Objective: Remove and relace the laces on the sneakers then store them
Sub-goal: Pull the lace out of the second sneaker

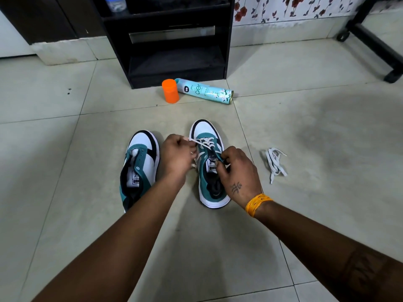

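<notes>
Two sneakers sit side by side on the tiled floor (65,214), toes pointing to 12 o'clock, with open tile at 3, 6 and 9 o'clock, and a black shelf unit (174,40) closing things off at 12. The left hand (177,154) pinches the white lace (204,142) at the right sneaker (210,166), fingers curled tight; the right hand (238,171) grips that shoe's teal collar edge by the tongue. Its fingertips are tucked out of sight, and my forearm covers the left sneaker (139,166) at the heel (that one's unlaced). A loose lace (275,163) lies bunched at 3 o'clock. Tongue labels read "puma", and the spray can (205,91) lying beside an orange cap (170,91) says "aer".
</notes>
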Motion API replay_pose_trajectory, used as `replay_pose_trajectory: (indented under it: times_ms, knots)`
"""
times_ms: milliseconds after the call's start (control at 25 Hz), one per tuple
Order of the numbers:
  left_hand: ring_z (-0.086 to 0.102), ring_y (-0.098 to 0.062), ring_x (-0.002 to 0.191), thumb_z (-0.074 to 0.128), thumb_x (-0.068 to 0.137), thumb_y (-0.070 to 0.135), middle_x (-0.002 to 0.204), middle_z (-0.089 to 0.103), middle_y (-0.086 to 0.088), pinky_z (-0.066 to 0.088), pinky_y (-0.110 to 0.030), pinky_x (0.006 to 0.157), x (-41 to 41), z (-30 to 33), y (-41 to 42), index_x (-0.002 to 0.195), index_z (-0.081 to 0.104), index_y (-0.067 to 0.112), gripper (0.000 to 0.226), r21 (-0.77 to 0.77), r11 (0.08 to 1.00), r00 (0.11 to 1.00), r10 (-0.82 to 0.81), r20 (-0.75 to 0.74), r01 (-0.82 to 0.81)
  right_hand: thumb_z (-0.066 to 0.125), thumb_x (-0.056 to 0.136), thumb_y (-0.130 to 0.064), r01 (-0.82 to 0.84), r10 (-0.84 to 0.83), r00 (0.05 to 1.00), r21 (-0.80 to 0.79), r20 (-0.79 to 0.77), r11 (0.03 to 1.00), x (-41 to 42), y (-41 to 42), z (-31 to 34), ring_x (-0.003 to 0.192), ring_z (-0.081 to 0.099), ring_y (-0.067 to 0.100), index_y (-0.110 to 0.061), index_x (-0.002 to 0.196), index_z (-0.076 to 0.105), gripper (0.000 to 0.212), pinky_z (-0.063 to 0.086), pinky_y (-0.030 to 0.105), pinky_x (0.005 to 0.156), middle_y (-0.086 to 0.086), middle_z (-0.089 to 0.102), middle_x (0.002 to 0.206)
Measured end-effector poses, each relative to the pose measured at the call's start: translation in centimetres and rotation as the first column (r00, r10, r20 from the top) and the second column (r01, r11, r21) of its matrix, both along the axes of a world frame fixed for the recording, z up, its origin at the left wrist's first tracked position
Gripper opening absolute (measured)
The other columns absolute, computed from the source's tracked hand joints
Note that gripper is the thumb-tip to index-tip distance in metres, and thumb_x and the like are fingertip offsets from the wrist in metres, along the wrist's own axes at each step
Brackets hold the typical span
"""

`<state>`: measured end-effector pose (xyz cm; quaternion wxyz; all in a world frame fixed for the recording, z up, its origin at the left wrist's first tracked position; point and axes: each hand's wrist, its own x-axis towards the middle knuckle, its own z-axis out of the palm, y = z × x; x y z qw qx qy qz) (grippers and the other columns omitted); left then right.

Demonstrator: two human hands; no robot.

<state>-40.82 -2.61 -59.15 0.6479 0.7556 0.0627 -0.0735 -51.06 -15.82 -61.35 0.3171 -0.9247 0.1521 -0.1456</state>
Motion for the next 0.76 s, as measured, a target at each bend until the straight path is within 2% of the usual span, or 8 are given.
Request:
replay_pose_trajectory:
  times_ms: [80, 200, 280, 440, 520, 600, 640, 760]
  knots:
    - [0.073, -0.027, 0.073, 0.051, 0.103, 0.009, 0.087, 0.074, -0.014, 0.061, -0.036, 0.07, 0.1, 0.5, -0.2, 0.087, 0.059, 0.012, 0.019, -0.243, 0.962, 0.973, 0.071, -0.221, -0.125, 0.06, 0.094, -0.032, 0.005, -0.005, 1.0, 0.001, -0.006, 1.0, -0.1, -0.2, 0.0, 0.08, 0.062, 0.028, -0.022, 0.1, 0.053, 0.014, 0.05, 0.041, 0.069, 0.0, 0.06, 0.101]
    - [0.073, -0.017, 0.076, 0.071, 0.09, 0.035, 0.09, 0.077, 0.003, 0.063, -0.039, 0.076, 0.3, -0.2, 0.3, 0.094, 0.071, 0.025, 0.011, 0.074, 0.992, 0.993, -0.108, 0.04, 0.105, 0.06, 0.094, -0.032, 0.0, 0.0, 1.0, -0.012, 0.003, 1.0, -0.2, -0.2, 0.0, 0.079, 0.061, 0.027, -0.022, 0.099, 0.053, 0.013, 0.049, 0.041, 0.068, -0.001, 0.06, 0.099]
    - [0.071, -0.009, 0.075, 0.076, 0.082, 0.046, 0.089, 0.076, 0.014, 0.061, -0.035, 0.075, 0.2, -0.6, 0.3, 0.097, 0.075, 0.032, 0.02, 0.304, 0.928, 0.941, -0.28, 0.191, 0.214, 0.06, 0.093, -0.031, -0.005, 0.005, 1.0, -0.013, 0.008, 1.0, -0.1, -0.2, 0.0, 0.078, 0.06, 0.027, -0.02, 0.099, 0.053, 0.014, 0.049, 0.041, 0.067, 0.0, 0.06, 0.098]
    - [0.066, -0.009, 0.066, 0.073, 0.089, 0.031, 0.075, 0.072, 0.014, 0.062, -0.045, 0.073, -0.2, -0.7, -0.3, 0.084, 0.075, 0.025, 0.008, 0.333, 0.915, 0.921, -0.312, 0.232, 0.226, 0.06, 0.093, -0.031, -0.003, 0.004, 1.0, -0.016, 0.01, 1.0, -0.1, -0.1, -0.2, 0.076, 0.059, 0.028, -0.019, 0.099, 0.053, 0.015, 0.049, 0.041, 0.067, 0.0, 0.059, 0.097]
    - [0.069, -0.019, 0.067, 0.065, 0.097, 0.028, 0.069, 0.072, 0.009, 0.062, -0.046, 0.075, -0.2, -0.6, -0.5, 0.081, 0.069, 0.019, 0.019, 0.103, 0.989, 0.988, -0.113, 0.101, 0.103, 0.06, 0.094, -0.031, -0.006, 0.006, 1.0, -0.016, 0.011, 1.0, -0.1, -0.1, -0.2, 0.077, 0.06, 0.028, -0.02, 0.099, 0.053, 0.015, 0.05, 0.042, 0.068, 0.0, 0.059, 0.098]
    - [0.071, -0.021, 0.066, 0.055, 0.106, 0.021, 0.064, 0.073, 0.005, 0.056, -0.041, 0.074, -0.3, 0.0, -0.7, 0.08, 0.061, 0.015, 0.028, -0.227, 0.971, 0.985, 0.041, -0.167, -0.079, 0.06, 0.094, -0.031, -0.01, 0.01, 1.0, -0.01, 0.009, 1.0, 0.0, -0.1, -0.2, 0.077, 0.061, 0.028, -0.02, 0.1, 0.053, 0.015, 0.05, 0.042, 0.068, 0.0, 0.059, 0.098]
    - [0.07, -0.021, 0.066, 0.054, 0.107, 0.022, 0.063, 0.073, 0.004, 0.055, -0.04, 0.072, -0.3, 0.2, -0.8, 0.079, 0.06, 0.013, 0.029, -0.254, 0.962, 0.979, 0.049, -0.198, -0.099, 0.06, 0.094, -0.031, -0.01, 0.01, 1.0, -0.009, 0.007, 1.0, 0.0, -0.1, -0.2, 0.077, 0.061, 0.028, -0.02, 0.1, 0.052, 0.015, 0.051, 0.042, 0.068, 0.0, 0.059, 0.098]
    - [0.067, -0.012, 0.068, 0.074, 0.092, 0.039, 0.07, 0.073, 0.007, 0.058, -0.039, 0.072, -0.8, 0.3, -0.4, 0.077, 0.071, 0.019, 0.025, 0.083, 0.99, 0.991, -0.12, 0.064, 0.115, 0.061, 0.094, -0.03, -0.009, 0.009, 1.0, -0.016, 0.014, 1.0, 0.0, -0.1, -0.3, 0.076, 0.06, 0.028, -0.02, 0.099, 0.052, 0.014, 0.05, 0.043, 0.067, 0.0, 0.059, 0.097]
